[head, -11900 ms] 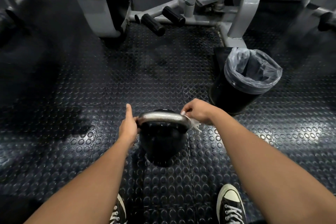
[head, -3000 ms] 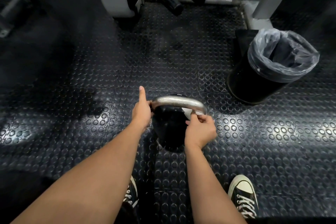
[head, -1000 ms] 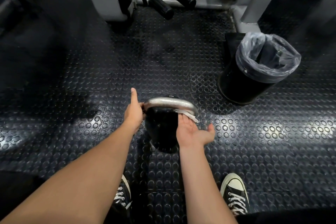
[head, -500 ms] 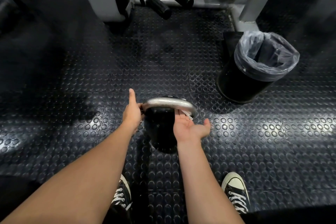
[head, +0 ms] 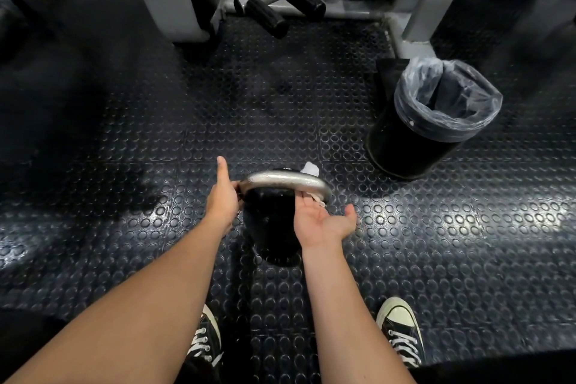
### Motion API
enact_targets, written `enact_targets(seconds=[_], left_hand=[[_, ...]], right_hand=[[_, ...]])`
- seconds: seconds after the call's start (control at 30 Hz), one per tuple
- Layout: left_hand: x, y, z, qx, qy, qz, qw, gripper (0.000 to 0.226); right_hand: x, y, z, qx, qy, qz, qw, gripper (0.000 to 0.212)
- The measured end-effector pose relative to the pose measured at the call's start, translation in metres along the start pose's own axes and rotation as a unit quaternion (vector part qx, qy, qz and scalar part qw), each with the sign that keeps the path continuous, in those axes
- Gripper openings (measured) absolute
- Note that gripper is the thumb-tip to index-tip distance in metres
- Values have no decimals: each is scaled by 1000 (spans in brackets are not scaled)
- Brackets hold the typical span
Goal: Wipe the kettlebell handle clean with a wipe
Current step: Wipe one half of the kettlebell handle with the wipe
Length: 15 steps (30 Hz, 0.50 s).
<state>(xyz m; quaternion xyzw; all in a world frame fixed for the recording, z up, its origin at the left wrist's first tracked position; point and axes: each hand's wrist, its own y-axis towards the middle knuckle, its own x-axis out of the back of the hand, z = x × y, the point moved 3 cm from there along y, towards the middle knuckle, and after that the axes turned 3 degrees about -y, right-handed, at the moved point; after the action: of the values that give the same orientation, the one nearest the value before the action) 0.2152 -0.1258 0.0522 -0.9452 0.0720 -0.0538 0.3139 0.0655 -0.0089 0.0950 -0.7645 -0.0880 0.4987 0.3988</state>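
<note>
Obs.: compared with half a second ago, the right hand, palm up, has pushed further under the curved silver-grey metal handle of the black round kettlebell. A tuft of the crumpled white wipe now shows above the far side of the handle; a second ago the wipe showed only as a strip on the near side. A short fold of it remains visible below the bar at the right end.

Reading: the wipe is being drawn round the underside of the bar at its right end, so the wiping step is under way, not finished. The left end looks not yet covered in this pass.

Fingers: the right fingers pass beneath the bar with the wipe between them and the metal; their tips are hidden, so I cannot tell how they are closed. Thumb stretched out clear to the right. The left hand grips the handle's left end, thumb raised straight.

Kettlebell stands upright on the black studded rubber floor, between the two black-and-white sneakers' line and the black lined waste bin.
</note>
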Motion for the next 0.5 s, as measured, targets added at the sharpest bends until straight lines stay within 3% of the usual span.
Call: enact_targets(seconds=[0.17,0.27,0.37,0.5], left_hand=[[1,2,3,9,-6,1,1000,119],[3,2,3,17,0,-9,1000,125],[-2,-8,-4,9,-9,-6,1000,115],[-1,-5,-4,5,-4,-6,1000,129]], right_hand=[[9,-12,6,41,-31,-34,998,83],[4,4,1,18,-23,-16,999,84],[4,10,2,-1,-20,-16,1000,88],[9,-2,14,12,-12,-31,999,93]])
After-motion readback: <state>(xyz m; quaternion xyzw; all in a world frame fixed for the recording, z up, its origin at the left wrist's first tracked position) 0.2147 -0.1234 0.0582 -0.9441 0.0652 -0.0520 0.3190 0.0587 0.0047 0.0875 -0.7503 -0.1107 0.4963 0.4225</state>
